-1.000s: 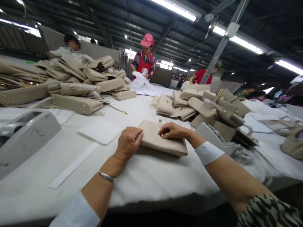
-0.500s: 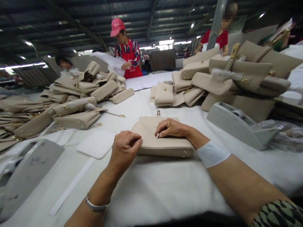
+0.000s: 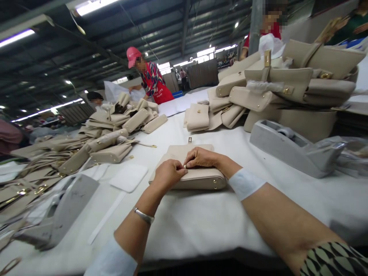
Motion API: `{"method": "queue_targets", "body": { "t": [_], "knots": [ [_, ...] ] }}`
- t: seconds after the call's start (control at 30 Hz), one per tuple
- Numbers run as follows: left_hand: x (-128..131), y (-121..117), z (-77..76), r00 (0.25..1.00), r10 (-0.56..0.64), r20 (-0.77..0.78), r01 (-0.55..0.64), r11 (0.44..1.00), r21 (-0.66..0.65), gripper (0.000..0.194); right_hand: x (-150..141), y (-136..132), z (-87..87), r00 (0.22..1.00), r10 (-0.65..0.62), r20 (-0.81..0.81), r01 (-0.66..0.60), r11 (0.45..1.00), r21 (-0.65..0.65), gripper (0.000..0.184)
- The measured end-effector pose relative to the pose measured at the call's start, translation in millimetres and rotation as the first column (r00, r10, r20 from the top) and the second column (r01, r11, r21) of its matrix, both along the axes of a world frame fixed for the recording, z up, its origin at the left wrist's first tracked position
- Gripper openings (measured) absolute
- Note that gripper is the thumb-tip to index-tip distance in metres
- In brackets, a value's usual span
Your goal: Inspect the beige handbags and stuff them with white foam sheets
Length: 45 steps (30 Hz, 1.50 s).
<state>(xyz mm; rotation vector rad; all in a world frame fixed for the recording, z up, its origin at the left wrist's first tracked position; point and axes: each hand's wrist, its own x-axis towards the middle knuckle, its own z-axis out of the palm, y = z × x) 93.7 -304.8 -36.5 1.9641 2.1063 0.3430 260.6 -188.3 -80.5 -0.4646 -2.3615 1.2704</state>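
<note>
Beige handbag (image 3: 195,183), one, left hand (image 3: 168,175), right hand (image 3: 202,158)

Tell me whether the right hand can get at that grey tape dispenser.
Probably yes: the right hand rests on the beige bag, and nothing stands between it and the grey tape dispenser on the white table cover.

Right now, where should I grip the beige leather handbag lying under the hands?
Best to grip the thick, gold-studded near edge of the beige leather handbag, coming from the person's side: the bag lies flat with that edge facing them, while the left hand and right hand cover the top.
</note>
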Motion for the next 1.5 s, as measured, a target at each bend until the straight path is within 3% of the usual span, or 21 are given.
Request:
{"method": "queue_targets", "body": {
  "t": [0.1,0.17,0.27,0.33,0.4,0.5,0.6,0.8,0.9,1.0,1.07,1.2,1.5],
  "knots": [
    [6,3,3.2,1.000,-0.012,-0.025,0.011,1.000,-0.023,0.017,-1,-5,5.4,0.998,-0.051,0.021,0.052,0.998,-0.039,0.022],
    [12,6,4.7,0.996,0.008,-0.084,-0.009,1.000,-0.005,0.019,-1,-8,9.9,0.987,-0.160,0.017,0.161,0.986,-0.043,0.026],
    [21,10,5.0,0.984,0.079,-0.159,-0.072,0.996,0.047,0.020,7,-5,13.3,0.905,-0.426,0.016,0.426,0.905,0.017,0.034],
    [26,11,4.6,0.977,0.112,-0.183,-0.101,0.993,0.066,0.022,16,1,12.1,0.828,-0.555,0.077,0.552,0.832,0.059,0.023],
    [29,10,4.2,0.973,0.127,-0.193,-0.113,0.990,0.083,0.020,25,5,9.6,0.783,-0.601,0.160,0.598,0.798,0.075,0.011],
    [28,1,1.5,0.975,0.132,-0.179,-0.112,0.986,0.121,0.021,32,7,9.4,0.793,-0.578,0.192,0.586,0.810,0.017,0.021],
    [23,-16,-6.8,0.981,0.122,-0.149,-0.096,0.981,0.167,0.022,31,1,17.2,0.864,-0.495,0.092,0.503,0.857,-0.116,0.021],
    [9,-52,-34.8,0.999,-0.001,-0.047,0.021,0.901,0.434,0.011,24,-25,40.6,0.904,-0.415,-0.105,0.361,0.871,-0.334,0.016],
    [0,-65,-44.0,0.975,-0.056,0.213,-0.055,0.876,0.478,0.009,25,-34,48.7,0.906,-0.396,-0.148,0.318,0.869,-0.378,0.012],
    [-9,-72,-44.7,0.880,-0.168,0.444,-0.094,0.855,0.510,0.033,26,-40,54.3,0.908,-0.392,-0.145,0.322,0.877,-0.357,0.008],
    [-14,-72,-41.2,0.877,-0.247,0.412,-0.019,0.839,0.543,0.035,26,-42,56.7,0.912,-0.382,-0.147,0.320,0.890,-0.326,0.006],
    [-19,-64,-30.3,0.921,-0.295,0.256,0.112,0.827,0.552,0.016,26,-42,58.0,0.921,-0.359,-0.153,0.307,0.909,-0.282,0.006],
    [-12,-57,-13.2,0.931,-0.336,0.145,0.225,0.839,0.496,0.004,24,-37,52.3,0.927,-0.345,-0.144,0.310,0.925,-0.218,0.007]
  ]
}}
